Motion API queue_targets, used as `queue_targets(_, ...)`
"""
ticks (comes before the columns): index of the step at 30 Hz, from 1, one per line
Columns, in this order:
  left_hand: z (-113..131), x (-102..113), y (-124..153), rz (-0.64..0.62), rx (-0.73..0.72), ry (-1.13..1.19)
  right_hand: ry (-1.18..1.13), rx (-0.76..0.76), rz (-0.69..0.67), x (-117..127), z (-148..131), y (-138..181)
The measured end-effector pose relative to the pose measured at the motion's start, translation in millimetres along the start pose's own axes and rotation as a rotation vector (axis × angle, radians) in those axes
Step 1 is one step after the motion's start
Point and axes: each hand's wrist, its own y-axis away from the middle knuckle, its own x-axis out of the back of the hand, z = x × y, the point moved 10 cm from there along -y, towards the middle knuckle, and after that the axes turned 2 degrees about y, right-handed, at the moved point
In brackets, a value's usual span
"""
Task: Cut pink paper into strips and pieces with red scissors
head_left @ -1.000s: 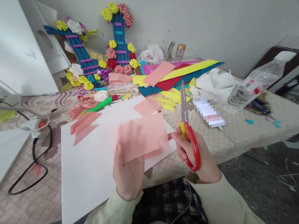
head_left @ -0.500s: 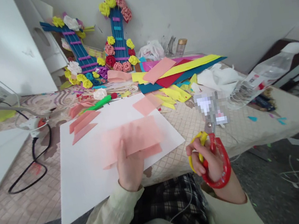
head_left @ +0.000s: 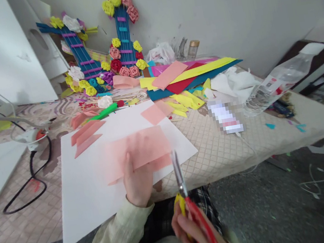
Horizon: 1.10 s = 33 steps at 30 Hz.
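The right hand point(head_left: 199, 231) is bringing the scissors point(head_left: 182, 189) leftward and back — the blade tips point(head_left: 174, 156) are nearing the pink paper point(head_left: 157, 144).

The scissors point(head_left: 183, 191) in the right grip point(head_left: 195, 226) pair shiny metal blades with smooth, plastic-looking handles point(head_left: 204, 222). The pink sheet point(head_left: 146, 147) in the left grip point(head_left: 139, 183) is thin matt paper — sheer enough that the grip shows through. Beneath it, the white sheet point(head_left: 85, 200) looks smooth and unglossy. The sleeve point(head_left: 113, 237) behind the left grip is creased, matt cloth. Right of the right grip, the table point(head_left: 221, 163) has a quilted-looking covering; farther off that way stands tilted clear plastic — a glossy, ribbed bottle point(head_left: 286, 75) — beside soft, crumpled tissue point(head_left: 232, 80).
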Motion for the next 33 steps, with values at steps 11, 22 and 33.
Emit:
queue_targets(11, 4, -2, 2, -0.008, -0.034, 0.042, 0.215, -0.056, -0.103, -12, 21, -5)
queue_targets(22, 3, 8, 3, 0.067, -0.017, 0.04, 0.44, 0.061, -0.022, -18, 0, -20)
queue_targets(33, 6, 12, 7, 0.104, 0.003, 0.044, 0.442, 0.097, -0.002, -26, -15, -22)
